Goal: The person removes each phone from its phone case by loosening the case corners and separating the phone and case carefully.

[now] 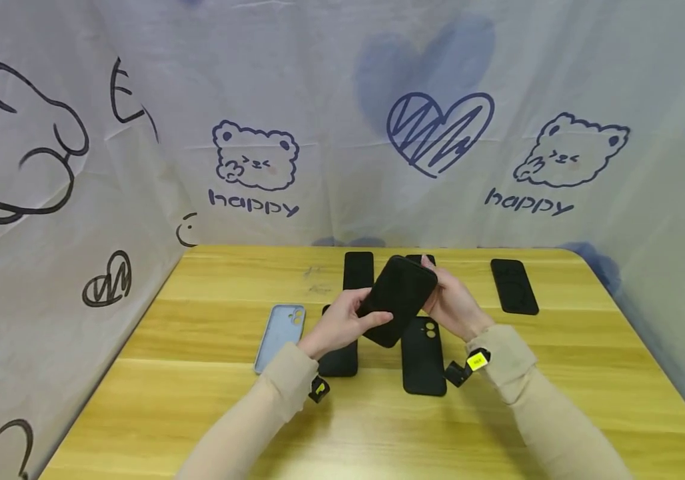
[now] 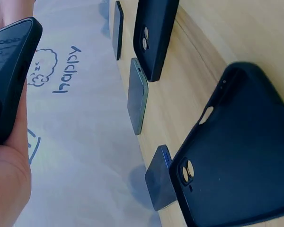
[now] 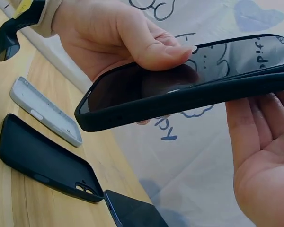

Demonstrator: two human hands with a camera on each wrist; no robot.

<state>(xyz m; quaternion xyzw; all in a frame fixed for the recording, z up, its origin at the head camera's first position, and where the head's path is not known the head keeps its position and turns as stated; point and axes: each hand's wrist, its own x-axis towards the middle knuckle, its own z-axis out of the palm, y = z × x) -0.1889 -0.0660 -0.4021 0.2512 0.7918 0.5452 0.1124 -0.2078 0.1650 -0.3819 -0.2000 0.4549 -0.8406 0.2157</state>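
Observation:
Both hands hold a phone (image 1: 401, 293) with a dark glass screen, in a black case, tilted above the table. My left hand (image 1: 342, 323) grips its lower left side, thumb over the screen and other fingers mostly hidden behind. On the upper right edge is my right hand (image 1: 453, 303), with its fingers behind the case in the right wrist view. There, a narrow gap shows between the screen (image 3: 175, 78) and the case rim toward the right end. Below the hands lie two black phone cases, the right one (image 1: 424, 360) with camera holes and the left one (image 1: 339, 360) partly hidden.
A light blue phone case (image 1: 276, 330) lies left of the left hand. Toward the back are a dark phone (image 1: 358, 267) and another (image 1: 419, 258) partly covered by the right hand. One more phone (image 1: 514, 287) lies at the right. Printed cloth (image 1: 342, 167) hangs behind the wooden table (image 1: 198, 400).

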